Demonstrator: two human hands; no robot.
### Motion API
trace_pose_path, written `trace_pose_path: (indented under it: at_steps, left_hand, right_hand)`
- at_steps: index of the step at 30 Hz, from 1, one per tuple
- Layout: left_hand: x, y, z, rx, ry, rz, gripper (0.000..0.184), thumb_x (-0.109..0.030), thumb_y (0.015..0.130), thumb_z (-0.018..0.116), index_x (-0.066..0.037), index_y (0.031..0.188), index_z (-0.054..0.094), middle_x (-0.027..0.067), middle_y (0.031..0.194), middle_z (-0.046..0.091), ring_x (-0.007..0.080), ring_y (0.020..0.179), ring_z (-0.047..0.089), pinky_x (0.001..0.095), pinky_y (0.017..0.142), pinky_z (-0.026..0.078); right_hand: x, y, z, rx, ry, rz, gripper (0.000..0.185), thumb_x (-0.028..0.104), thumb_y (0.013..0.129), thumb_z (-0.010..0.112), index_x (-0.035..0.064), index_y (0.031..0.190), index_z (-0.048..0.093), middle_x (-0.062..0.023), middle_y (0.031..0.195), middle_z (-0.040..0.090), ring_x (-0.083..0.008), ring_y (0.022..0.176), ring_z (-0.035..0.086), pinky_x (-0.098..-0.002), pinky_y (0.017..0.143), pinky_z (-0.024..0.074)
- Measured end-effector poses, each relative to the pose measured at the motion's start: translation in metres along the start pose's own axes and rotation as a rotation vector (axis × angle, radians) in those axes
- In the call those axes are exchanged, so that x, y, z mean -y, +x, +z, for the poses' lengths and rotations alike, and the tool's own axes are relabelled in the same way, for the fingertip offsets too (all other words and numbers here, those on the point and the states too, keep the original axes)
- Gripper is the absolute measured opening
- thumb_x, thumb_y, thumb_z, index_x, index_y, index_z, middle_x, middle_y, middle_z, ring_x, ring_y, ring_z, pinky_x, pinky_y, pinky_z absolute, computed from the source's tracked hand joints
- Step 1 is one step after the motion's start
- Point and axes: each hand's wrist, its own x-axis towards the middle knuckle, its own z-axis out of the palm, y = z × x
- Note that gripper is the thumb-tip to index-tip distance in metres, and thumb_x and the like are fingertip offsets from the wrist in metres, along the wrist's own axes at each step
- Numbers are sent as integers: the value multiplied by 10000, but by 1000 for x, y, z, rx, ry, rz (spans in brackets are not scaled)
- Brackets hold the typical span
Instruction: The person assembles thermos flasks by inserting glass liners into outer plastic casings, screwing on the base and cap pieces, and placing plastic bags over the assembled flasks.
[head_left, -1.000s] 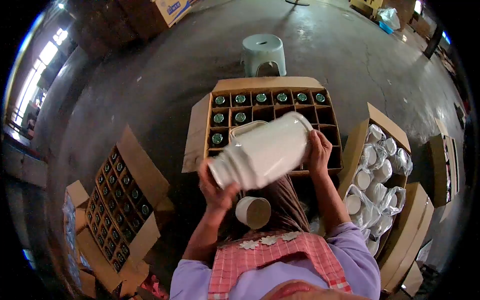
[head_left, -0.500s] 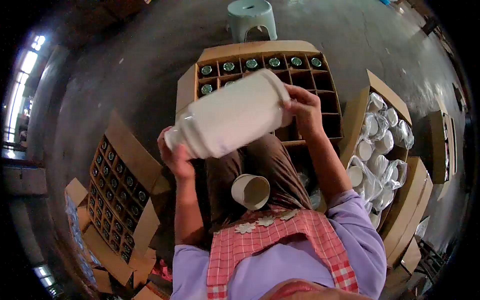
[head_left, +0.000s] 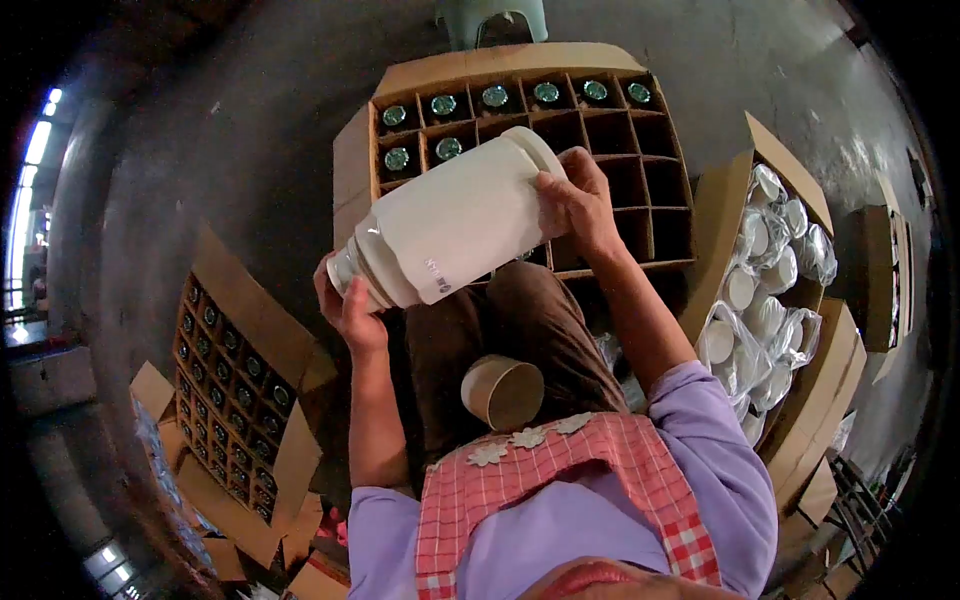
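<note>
A large white thermos flask (head_left: 465, 212) lies tilted between my two hands, its narrower neck at the lower left and its wide base at the upper right. My left hand (head_left: 347, 308) is closed round the neck end. With fingers and thumb, my right hand (head_left: 583, 203) grips the base end. Small dark print shows on the flask near the neck. On my lap lies a cream cup (head_left: 503, 392), its open mouth facing up and toward me. Beyond the flask stands a divided cardboard carton (head_left: 515, 60), partly hidden by it, with several shiny round-topped pieces in its cells.
At left stands another divided carton (head_left: 225, 258) full of shiny-topped pieces. An open carton (head_left: 715, 225) at right holds several white cups (head_left: 765, 315) in clear plastic bags. A pale green stool (head_left: 462, 22) stands past the front carton.
The flask has turned slightly in my hands, so its print shows more clearly. My view has tilted down a little. Both hands keep their hold.
</note>
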Motion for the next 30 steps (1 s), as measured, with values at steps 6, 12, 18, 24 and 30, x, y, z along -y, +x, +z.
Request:
trace_pose_path:
  at_steps: [6, 12, 18, 24, 30]
  left_hand:
    - [11, 32, -18, -164, -212, -611, 421, -452, 872, 406, -126, 1121, 499, 74, 965, 574, 187, 642, 567, 256, 340, 349]
    - [40, 44, -80, -392, -259, -439, 523, -538, 836, 389, -163, 1190, 475, 48, 1079, 572, 221, 792, 608, 299, 349, 395]
    - [47, 33, -110, -382, -230, -427, 557, -565, 829, 359, -173, 1205, 485, 14, 1025, 570, 191, 709, 574, 290, 358, 346]
    - [36, 19, -127, -203, -227, -295, 584, -541, 860, 334, -118, 1242, 463, 44, 1102, 562, 220, 818, 596, 343, 460, 458]
    - [34, 9, -152, -403, -391, -291, 629, -519, 852, 398, -117, 1335, 379, 107, 1302, 467, 318, 1155, 490, 490, 835, 503]
  right_hand:
    - [-38, 8, -28, 110, -225, -596, 180, 7, 799, 618, 47, 917, 488, -193, 1259, 501, -232, 1083, 527, -329, 797, 474]
    - [-167, 26, -108, 37, -1557, -388, 289, -11, 701, 637, 28, 980, 571, -154, 1242, 509, -351, 1222, 405, -465, 968, 364]
    - [-150, 68, -19, 185, -1159, -444, 315, 125, 717, 653, 65, 1014, 567, -89, 1168, 547, -325, 1061, 502, -428, 885, 443]
    - [-222, 126, 80, 411, -1534, -469, 447, -7, 710, 594, 13, 1140, 476, -168, 1120, 549, -341, 1077, 489, -405, 797, 504]
    - [-206, 145, 60, 465, -1325, -402, 539, 70, 679, 675, 37, 1180, 478, -167, 1071, 579, -336, 1045, 502, -420, 835, 475]
